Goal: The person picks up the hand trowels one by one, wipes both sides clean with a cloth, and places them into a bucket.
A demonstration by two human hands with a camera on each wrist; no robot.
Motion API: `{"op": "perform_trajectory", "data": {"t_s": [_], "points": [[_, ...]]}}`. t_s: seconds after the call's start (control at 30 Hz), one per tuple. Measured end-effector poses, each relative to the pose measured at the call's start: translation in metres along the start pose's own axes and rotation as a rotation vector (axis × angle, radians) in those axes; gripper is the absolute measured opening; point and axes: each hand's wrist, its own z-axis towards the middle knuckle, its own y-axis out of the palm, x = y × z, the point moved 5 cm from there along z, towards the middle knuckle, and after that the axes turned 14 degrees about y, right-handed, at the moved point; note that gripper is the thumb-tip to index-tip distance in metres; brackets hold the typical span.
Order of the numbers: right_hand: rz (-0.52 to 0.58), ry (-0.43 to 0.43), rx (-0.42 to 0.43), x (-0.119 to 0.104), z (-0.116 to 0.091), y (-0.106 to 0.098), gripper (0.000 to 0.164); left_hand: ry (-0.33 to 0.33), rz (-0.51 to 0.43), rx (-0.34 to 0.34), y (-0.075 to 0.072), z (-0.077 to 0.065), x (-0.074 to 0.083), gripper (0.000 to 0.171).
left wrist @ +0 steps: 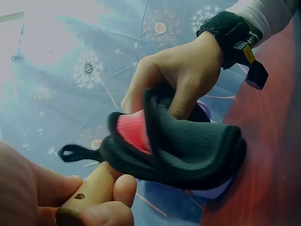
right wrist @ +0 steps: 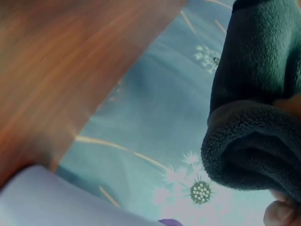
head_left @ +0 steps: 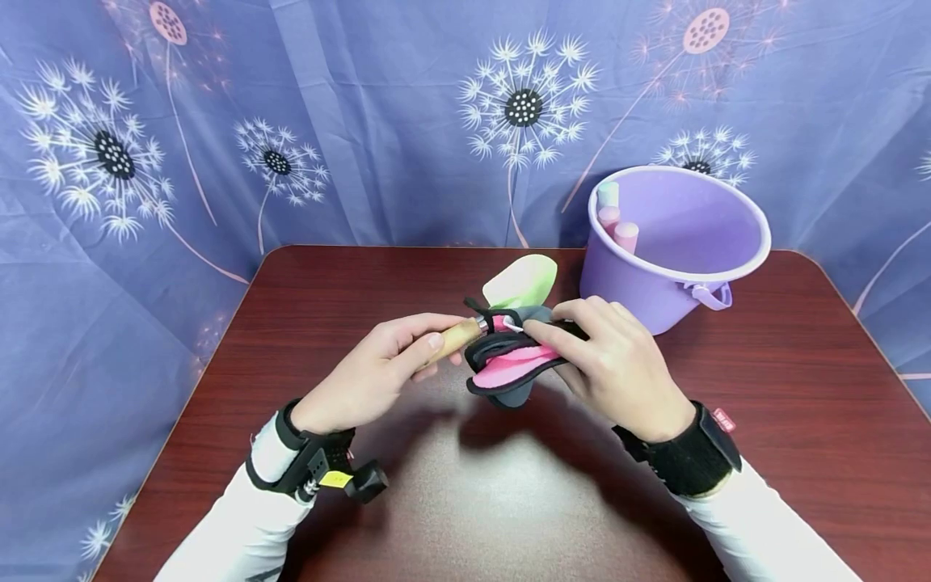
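Note:
My left hand (head_left: 367, 368) pinches the wooden handle (head_left: 457, 338) of a small tool between thumb and fingers. A metal collar sits at the handle's front end, against the dark cloth (left wrist: 197, 153); most of the tool's head is hidden there. That cloth, folded and black-edged, is grey outside and pink inside, with a black hanging loop (left wrist: 75, 152). My right hand (head_left: 614, 360) grips its right side, holding it up over the table. Behind the cloth in the head view is a rounded pale green and white piece (head_left: 520, 281).
A purple bucket (head_left: 640, 287) with a handle stands at the back right of the dark red table (head_left: 785, 364). Several pastel-coloured cylinders (head_left: 626, 236) show inside its left rim. A blue curtain (head_left: 407, 121) with dandelion prints hangs behind the table.

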Motion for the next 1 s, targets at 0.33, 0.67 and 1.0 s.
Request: {"op": "perform_trajectory", "data": {"t_s": [0.33, 0.67, 1.0], "points": [[-0.103, -0.112, 0.000, -0.001, 0.001, -0.002, 0.042, -0.045, 0.029, -0.029, -0.008, -0.004, 0.004, 0.033], [-0.156, -0.072, 0.022, 0.009, 0.001, -0.004, 0.042, -0.047, 0.060, -0.080, -0.019, -0.008, 0.010, 0.032], [-0.175, 0.008, 0.071, 0.019, 0.002, -0.008, 0.035, -0.106, 0.089, -0.110, -0.032, -0.015, 0.012, 0.031]]}}
